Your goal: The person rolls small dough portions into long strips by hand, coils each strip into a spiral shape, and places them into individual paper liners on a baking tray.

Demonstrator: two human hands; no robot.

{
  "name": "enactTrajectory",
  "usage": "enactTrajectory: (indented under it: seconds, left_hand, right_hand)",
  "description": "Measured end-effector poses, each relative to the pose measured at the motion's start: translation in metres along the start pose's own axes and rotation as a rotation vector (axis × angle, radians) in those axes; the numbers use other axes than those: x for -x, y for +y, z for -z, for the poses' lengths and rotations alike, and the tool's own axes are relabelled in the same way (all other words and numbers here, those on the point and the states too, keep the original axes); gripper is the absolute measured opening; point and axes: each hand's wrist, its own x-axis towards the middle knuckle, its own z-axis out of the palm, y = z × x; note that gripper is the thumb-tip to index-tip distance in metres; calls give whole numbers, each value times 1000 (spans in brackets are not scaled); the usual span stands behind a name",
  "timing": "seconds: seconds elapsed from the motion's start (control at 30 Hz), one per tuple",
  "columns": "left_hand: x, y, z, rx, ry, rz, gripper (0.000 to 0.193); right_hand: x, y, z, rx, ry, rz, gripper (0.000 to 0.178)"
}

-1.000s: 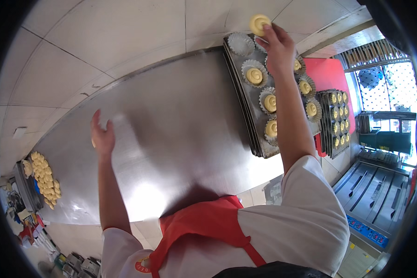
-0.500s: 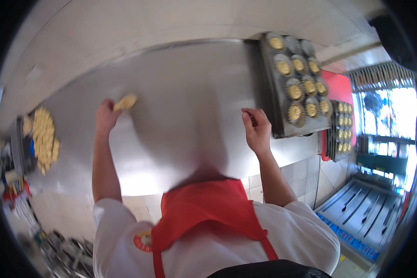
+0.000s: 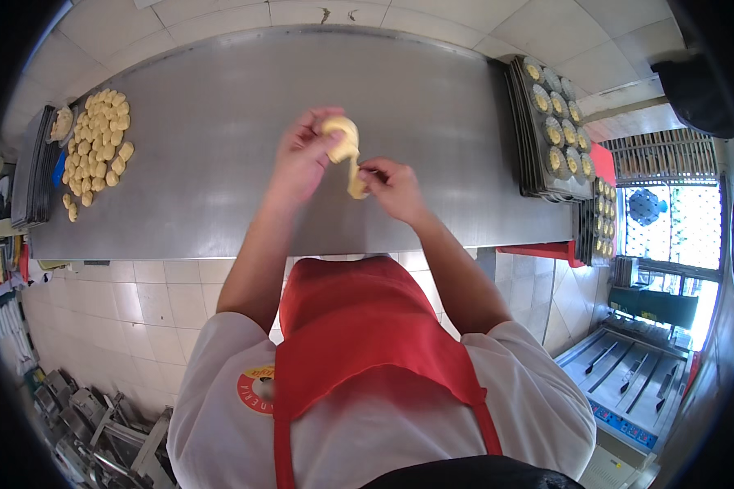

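Above the middle of the steel table (image 3: 212, 187), a pale yellow strip of dough (image 3: 342, 140) bends between my two hands. My left hand (image 3: 303, 155) grips its thicker, curled upper part between thumb and fingers. With thumb and fingertips, my right hand (image 3: 391, 186) pinches the thin end that hangs down. At the table's left end lies a heap of small dough pieces (image 3: 98, 143). Shaped dough pieces sit in fluted cups on a tray (image 3: 564, 181) at the right end.
Stacked dark trays (image 3: 33, 179) and a round bowl (image 3: 60, 124) stand beside the dough heap. Farther right, a second tray of filled cups (image 3: 599, 220) rests near a red surface (image 3: 538, 251). A metal appliance with slots (image 3: 628, 375) stands at the lower right.
My left hand has carried the dough from the left to the middle. My right hand has moved left, away from the tray, and has taken hold of the dough's lower end.
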Motion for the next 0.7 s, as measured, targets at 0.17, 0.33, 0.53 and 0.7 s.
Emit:
enactTrajectory:
  seconds: [0.17, 0.33, 0.53, 0.7]
  left_hand:
    - [-5, 56, 37, -503, 124, -172, 43]
    - [17, 8, 117, -1709, 215, -167, 65]
    - [76, -35, 75, -1277, 198, -203, 55]
    - [122, -77, 45, -1230, 47, -295, 46]
  right_hand:
    - [39, 45, 15, 354, 201, 10, 31]
    - [44, 86, -38, 667, 621, -8, 60]
    - [56, 59, 4, 497, 224, -54, 57]
    - [103, 136, -1, 1067, 159, 307, 62]
